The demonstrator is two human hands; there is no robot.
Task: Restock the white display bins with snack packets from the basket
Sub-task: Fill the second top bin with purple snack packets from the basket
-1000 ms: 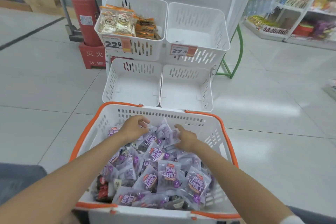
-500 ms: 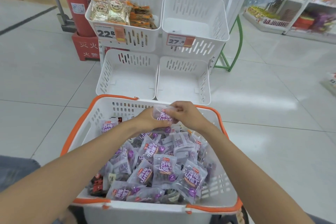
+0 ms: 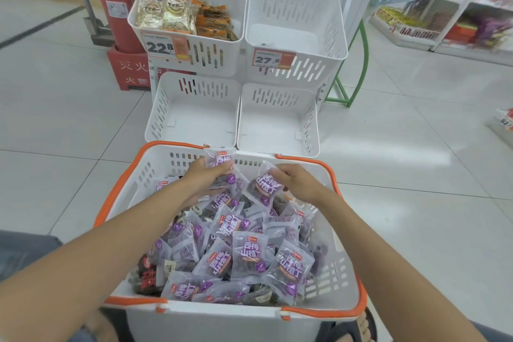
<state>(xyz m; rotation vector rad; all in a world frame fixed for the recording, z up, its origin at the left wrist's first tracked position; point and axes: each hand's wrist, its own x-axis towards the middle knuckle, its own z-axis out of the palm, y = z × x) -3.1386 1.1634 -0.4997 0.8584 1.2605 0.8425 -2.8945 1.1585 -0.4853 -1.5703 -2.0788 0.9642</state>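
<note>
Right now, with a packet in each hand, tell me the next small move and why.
The left hand grips a packet at the basket's far rim; the right hand pinches a second packet. The lower left bin just beyond looks bare. So probably carry both forward over the rim and drop them in there.

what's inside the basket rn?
A heap of purple packets, with some darker packets at its near-left corner. The left hand and right hand each grip one purple packet. The basket floor and deeper layers are covered.
</note>
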